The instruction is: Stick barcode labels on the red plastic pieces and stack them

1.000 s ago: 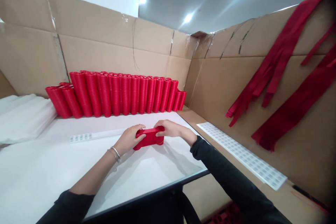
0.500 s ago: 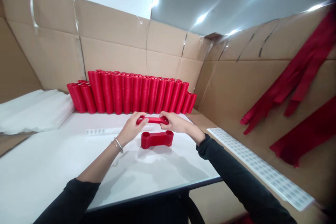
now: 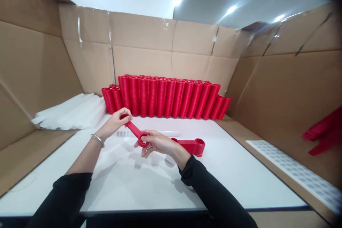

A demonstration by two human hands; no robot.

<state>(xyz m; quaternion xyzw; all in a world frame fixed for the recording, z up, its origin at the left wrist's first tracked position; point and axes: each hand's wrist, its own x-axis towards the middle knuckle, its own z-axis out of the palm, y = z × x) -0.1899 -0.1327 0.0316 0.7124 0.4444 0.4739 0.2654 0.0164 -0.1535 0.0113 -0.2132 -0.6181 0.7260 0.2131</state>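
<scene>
A red ribbon piece (image 3: 134,129), rolled at both ends, is held above the white table between my two hands. My left hand (image 3: 117,122) grips its upper left roll. At its lower right roll, my right hand (image 3: 155,141) pinches with the thumb on top and other fingers spread beneath. Another red double-rolled ribbon (image 3: 189,146) stands on the table, just right of my right hand and partly hidden behind it. Tall red stacks of similar rolls (image 3: 168,98) line the back of the table.
White translucent bags (image 3: 72,112) lie at the back left. A clear strip with printed labels (image 3: 125,133) is behind my hands. A label sheet (image 3: 291,171) lies on the right. Cardboard walls (image 3: 144,57) surround the table (image 3: 227,181), and red ribbon (image 3: 326,131) hangs at right.
The view has turned left. The held ribbon has gone from level to slanting down to the right, with my right hand lower and nearer. The standing ribbon is now partly covered.
</scene>
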